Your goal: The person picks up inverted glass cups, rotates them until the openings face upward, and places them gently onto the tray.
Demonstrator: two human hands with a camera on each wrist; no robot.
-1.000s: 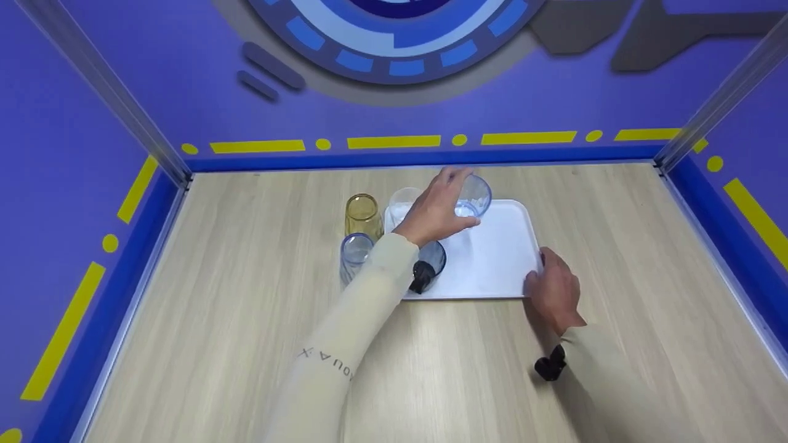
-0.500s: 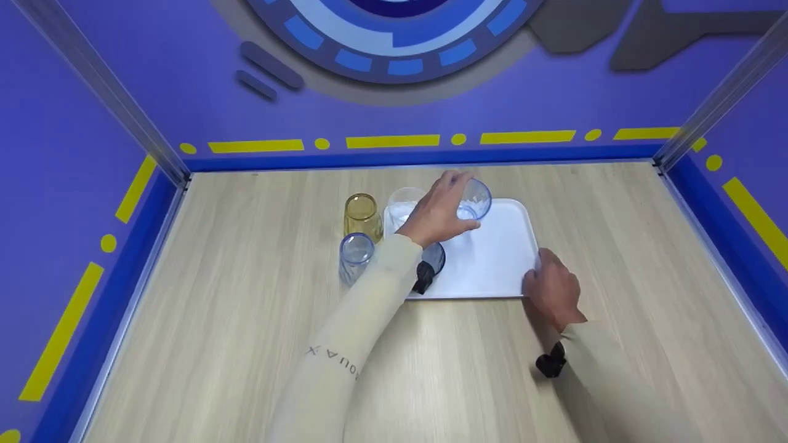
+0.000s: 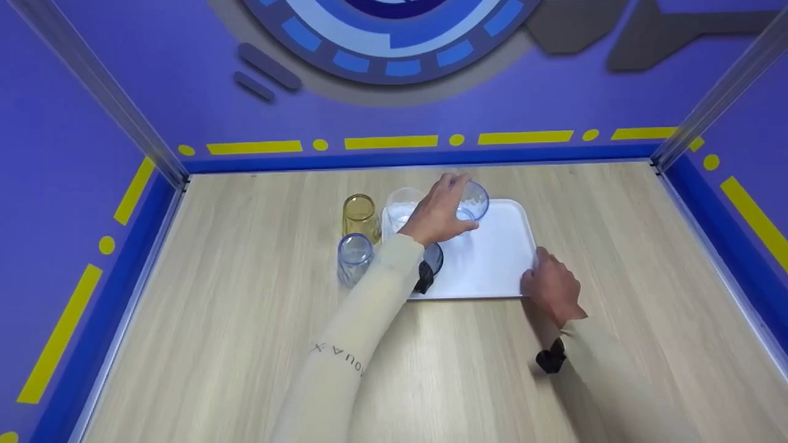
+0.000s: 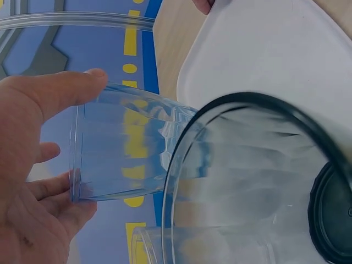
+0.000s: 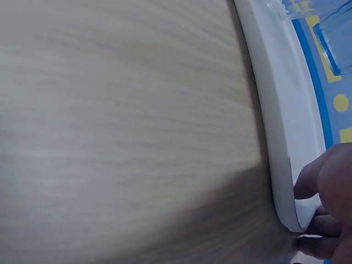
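In the head view my left hand (image 3: pixel 437 212) holds a light blue drinking glass (image 3: pixel 475 198) over the back part of a white tray (image 3: pixel 486 264). The left wrist view has the thumb on one side of its rim and the fingers on the other; I cannot tell whether the base touches the tray. My right hand (image 3: pixel 554 286) grips the tray's near right corner, thumb inside the rim in the right wrist view. A clear glass (image 3: pixel 401 200) and a dark grey glass (image 3: pixel 436 258) stand on the tray's left side, both partly hidden by the left hand and arm.
Just left of the tray, an amber glass (image 3: pixel 361 216) and a second bluish glass (image 3: pixel 355 253) stand on the wooden table (image 3: pixel 246 307). Blue-purple panels (image 3: pixel 394 117) enclose the table at the back and both sides.
The left hand and its blue glass have come slightly down toward the tray, then stayed nearly still. The right hand keeps its grip on the tray corner.
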